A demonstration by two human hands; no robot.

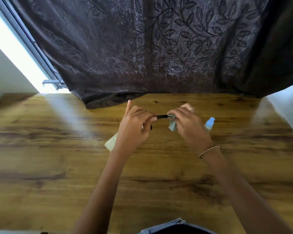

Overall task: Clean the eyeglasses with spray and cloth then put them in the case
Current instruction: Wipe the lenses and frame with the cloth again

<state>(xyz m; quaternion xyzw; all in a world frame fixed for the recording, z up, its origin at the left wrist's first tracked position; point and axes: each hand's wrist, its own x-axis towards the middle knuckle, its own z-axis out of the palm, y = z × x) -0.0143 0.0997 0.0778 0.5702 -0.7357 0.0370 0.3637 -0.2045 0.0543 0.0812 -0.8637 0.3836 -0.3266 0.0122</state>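
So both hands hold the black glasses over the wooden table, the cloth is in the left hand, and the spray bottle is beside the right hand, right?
Not quite: the head view shows the cloth in the right hand, not the left hand. Both hands do hold the black glasses over the wooden table, with the spray bottle beside the right hand.

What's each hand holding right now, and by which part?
The left hand grips the black eyeglasses at one end of the frame; the right hand pinches the pale cloth around the other end. Fingers hide the exact spots.
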